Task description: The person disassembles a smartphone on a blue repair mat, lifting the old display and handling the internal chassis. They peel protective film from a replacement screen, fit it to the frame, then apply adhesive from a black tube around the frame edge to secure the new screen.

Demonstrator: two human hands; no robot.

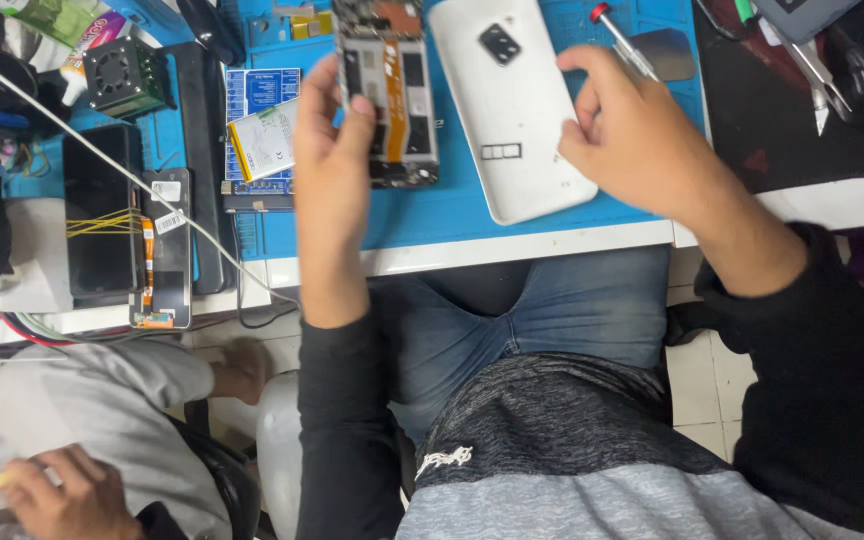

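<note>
Blue mat on white tabletop near its front edge, left hand gripping opened phone, right hand pinching screwdriver over white back cover, upper centre.

One opened phone, one white back cover, one battery, one screwdriver

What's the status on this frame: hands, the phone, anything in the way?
Left hand grips opened phone upright over blue mat. Right hand holds screwdriver, resting on white back cover. Nothing between hands.
</note>
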